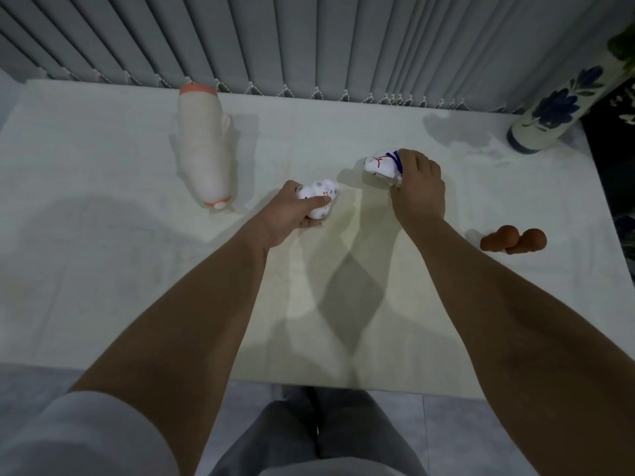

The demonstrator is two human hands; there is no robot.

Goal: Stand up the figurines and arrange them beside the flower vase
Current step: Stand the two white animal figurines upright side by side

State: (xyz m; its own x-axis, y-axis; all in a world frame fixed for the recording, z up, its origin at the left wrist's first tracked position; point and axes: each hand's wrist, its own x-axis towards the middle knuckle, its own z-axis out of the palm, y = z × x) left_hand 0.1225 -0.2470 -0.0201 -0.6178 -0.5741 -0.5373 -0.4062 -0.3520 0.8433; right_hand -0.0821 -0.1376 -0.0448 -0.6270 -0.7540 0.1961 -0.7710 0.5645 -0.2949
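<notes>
My left hand (292, 211) grips a small white figurine with faint painted marks (319, 194) at the middle of the table. To its right, my right hand (417, 187) holds a white figurine with red and blue lines (379, 164), which lies tilted under my fingers. A tall cream figurine with orange trim (202, 146) lies on its side at the back left. A small brown figurine (513, 240) lies on the table at the right. The white flower vase with blue flowers (556, 109) stands at the back right corner.
The white table (103, 269) runs up to grey vertical blinds (309, 42) along its far edge. Green leaves (623, 46) show above the vase. My legs and the grey floor (446, 434) are below the near edge.
</notes>
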